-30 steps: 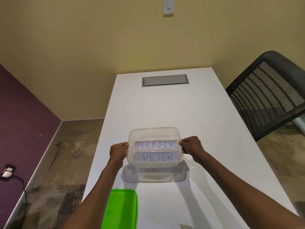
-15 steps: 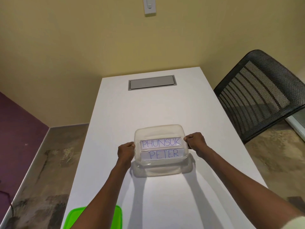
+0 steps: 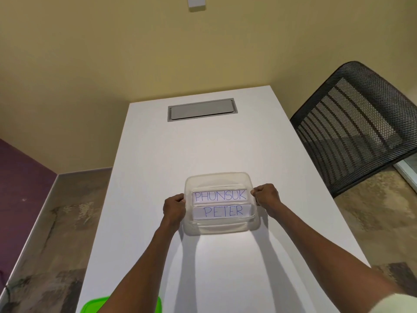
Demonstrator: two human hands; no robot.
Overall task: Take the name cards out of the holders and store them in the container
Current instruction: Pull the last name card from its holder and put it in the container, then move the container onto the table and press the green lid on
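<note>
Clear plastic container [image 3: 222, 227] sits on the white bench [image 3: 158, 168], a little right of centre and roughly midway between near and far edges. Whether its base rests flat on the bench or is held just above it cannot be told; a soft shadow lies below its near wall.

Left hand [image 3: 174, 208] curled closed on the container's left rim, fingers wrapped over the edge. Right hand [image 3: 267, 197] curled closed on the right rim in the same way. Both forearms reach in from the near edge, bare; a pale sleeve edge [image 3: 397, 303] shows at the near right corner.

Inside the container, two white name cards lie face up, one behind the other. Far card [image 3: 220, 196] reads PHUNSUK in blue capitals; near card [image 3: 222, 211] reads PETER. The two touch or nearly touch along their long edges, spanning most of the container's width.

Green lid [image 3: 94, 306] at the near left of the bench, partly cut off by the frame and partly behind the left forearm.

Grey rectangular cable hatch [image 3: 202, 109] set into the bench at the far end. Black mesh chair [image 3: 354, 123] right of the bench, backrest tilted. Yellow wall behind, white switch plate [image 3: 196, 2] at top. Purple wall at far left.
</note>
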